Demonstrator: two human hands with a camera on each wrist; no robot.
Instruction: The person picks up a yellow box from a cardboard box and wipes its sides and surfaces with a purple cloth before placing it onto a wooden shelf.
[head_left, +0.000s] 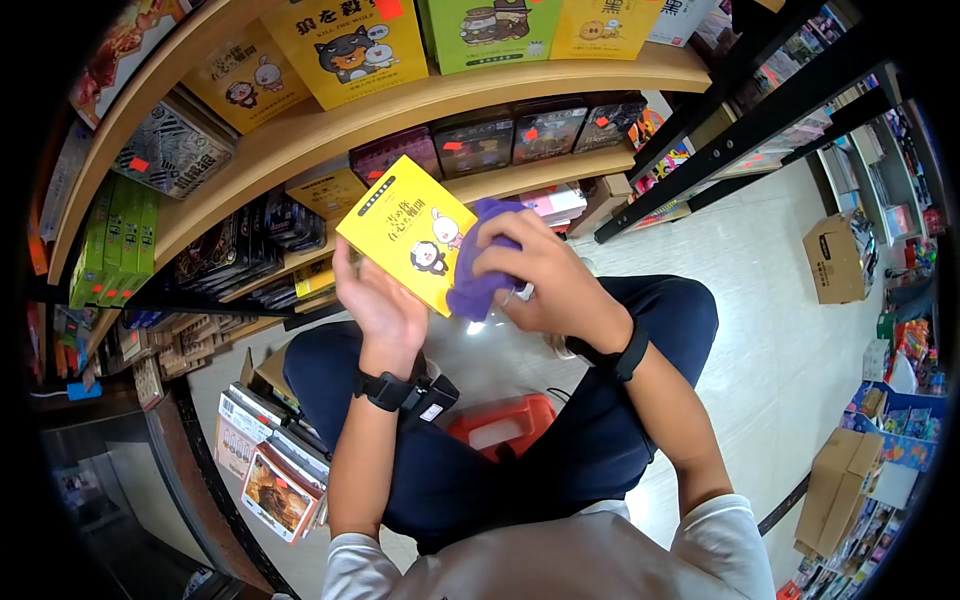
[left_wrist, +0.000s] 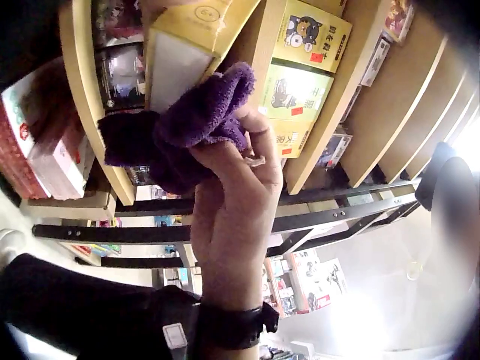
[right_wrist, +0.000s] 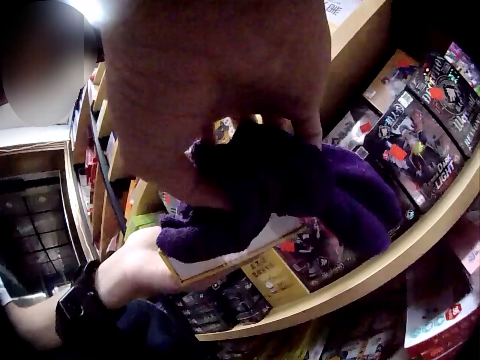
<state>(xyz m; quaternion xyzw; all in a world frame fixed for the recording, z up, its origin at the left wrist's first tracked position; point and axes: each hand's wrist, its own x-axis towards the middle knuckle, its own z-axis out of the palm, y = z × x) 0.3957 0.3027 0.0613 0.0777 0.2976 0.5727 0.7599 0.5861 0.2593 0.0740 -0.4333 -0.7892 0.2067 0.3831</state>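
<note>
A yellow box [head_left: 405, 225] with cartoon animals lies tilted in the left hand [head_left: 385, 305], whose fingers and thumb hold its lower left side. In the head view the right hand [head_left: 550, 265] grips a bunched purple cloth [head_left: 480, 260] against the box's right edge. The left wrist view shows the cloth [left_wrist: 199, 120] pinched by the right hand [left_wrist: 240, 180] beside the box's pale side [left_wrist: 176, 64]. Seen from the right wrist, the right hand [right_wrist: 217, 90] covers much of the cloth [right_wrist: 360, 195], and the left hand [right_wrist: 139, 262] supports the box from beneath.
Wooden shelves [head_left: 290, 120] with boxed games curve across the front and left. Black metal posts [head_left: 720, 150] stand at the right. Stacked books [head_left: 270, 450] are on the floor at left, a red object [head_left: 510, 425] between the legs, and cartons [head_left: 835, 260] at far right.
</note>
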